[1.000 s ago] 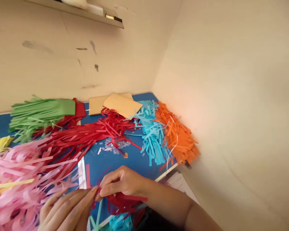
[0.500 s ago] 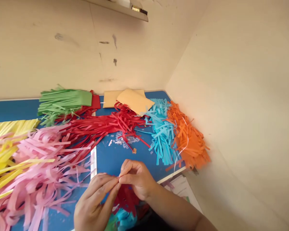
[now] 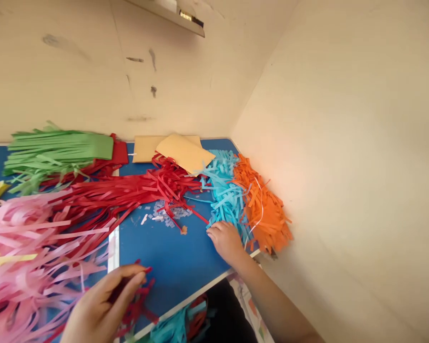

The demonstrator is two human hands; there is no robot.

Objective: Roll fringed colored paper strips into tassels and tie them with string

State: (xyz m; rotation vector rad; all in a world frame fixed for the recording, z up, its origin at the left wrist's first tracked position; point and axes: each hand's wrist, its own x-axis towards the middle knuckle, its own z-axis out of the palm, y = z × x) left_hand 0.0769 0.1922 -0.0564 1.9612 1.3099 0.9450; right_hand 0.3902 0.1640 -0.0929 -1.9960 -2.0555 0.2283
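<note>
My left hand is at the lower left, thumb and fingers pinched on the top of a red fringed paper tassel. The tassel's strips hang below the fingers, over the table's front edge. Farther right, my right hand lies at the near left edge of a pile of light blue fringed paper, its bent fingertips closed on the blue strips. Just how much paper they grip is hidden. Red fringed paper stretches across the table behind both hands.
Pink fringe spreads over the left, with green fringe behind it. Orange fringe, a white string on top, lies against the right wall. Small clear bits and tan sheets are on the blue table.
My hands were together at the front and have parted. The right hand has gone forward and right to the blue fringe; the left keeps its pinch. The view has turned right.
</note>
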